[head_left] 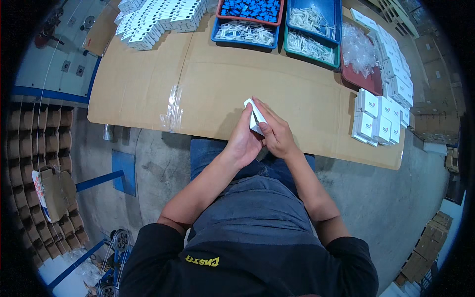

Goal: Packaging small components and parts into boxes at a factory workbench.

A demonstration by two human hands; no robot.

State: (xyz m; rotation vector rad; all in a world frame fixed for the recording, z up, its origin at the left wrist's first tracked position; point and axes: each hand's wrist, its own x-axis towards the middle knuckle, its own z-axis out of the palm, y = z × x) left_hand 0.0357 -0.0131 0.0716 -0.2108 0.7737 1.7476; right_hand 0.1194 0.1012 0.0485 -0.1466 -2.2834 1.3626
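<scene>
A wide table point(208, 84) covered in brown cardboard fills the upper half of the view, with a grey concrete floor point(386, 198) below its near edge. At the table's far side stand plastic trays point(277, 37) of small white and blue parts, a red tray point(368, 81) heaped with clear plastic bags, and a large pile of white boxes point(158, 20) at the far left; more white boxes in neat stacks point(378, 119) line the right edge. None of these crowd the middle, where the cardboard lies bare apart from a strip of clear tape point(173, 106). Just over the near edge, in front of the seated person's lap, the left hand point(242, 141) and right hand point(277, 136) meet around one small white box point(255, 116). Both hands are closed on it, the left cupping it from the side, the right thumb and fingers pinching its lower end, its top corner poking out above the fingers. It looks like thin folded card: light, easily creased, probably best held by its edges rather than squeezed across the flat faces.
</scene>
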